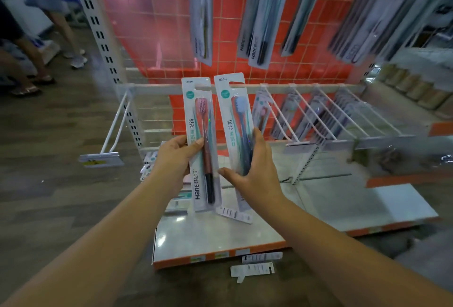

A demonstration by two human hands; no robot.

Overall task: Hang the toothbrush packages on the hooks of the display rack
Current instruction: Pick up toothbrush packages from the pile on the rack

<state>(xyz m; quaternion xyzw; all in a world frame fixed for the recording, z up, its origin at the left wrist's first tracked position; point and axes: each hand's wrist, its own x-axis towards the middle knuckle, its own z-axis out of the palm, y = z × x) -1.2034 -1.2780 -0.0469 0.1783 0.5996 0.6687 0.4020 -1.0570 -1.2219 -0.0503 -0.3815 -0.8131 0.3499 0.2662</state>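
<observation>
My left hand (175, 157) grips a toothbrush package with a pink brush (201, 120), held upright. Beside it, my right hand (255, 172) holds a second package with a blue brush (232, 110), tilted slightly left. Both have a hang slot at the top, level with the white rail (152, 88) of the display rack. An empty double-prong hook (115, 127) sticks out at the rail's left end. Several hooks (308, 115) to the right carry hung packages. More packages (259, 15) hang on the red wire grid above.
A white bottom shelf with an orange edge (220, 255) lies below my arms, with loose packages (149, 162) at its left. White cards (252, 268) lie on the wooden floor. People's legs (66, 37) stand at the far left. A perforated upright (103, 37) bounds the rack.
</observation>
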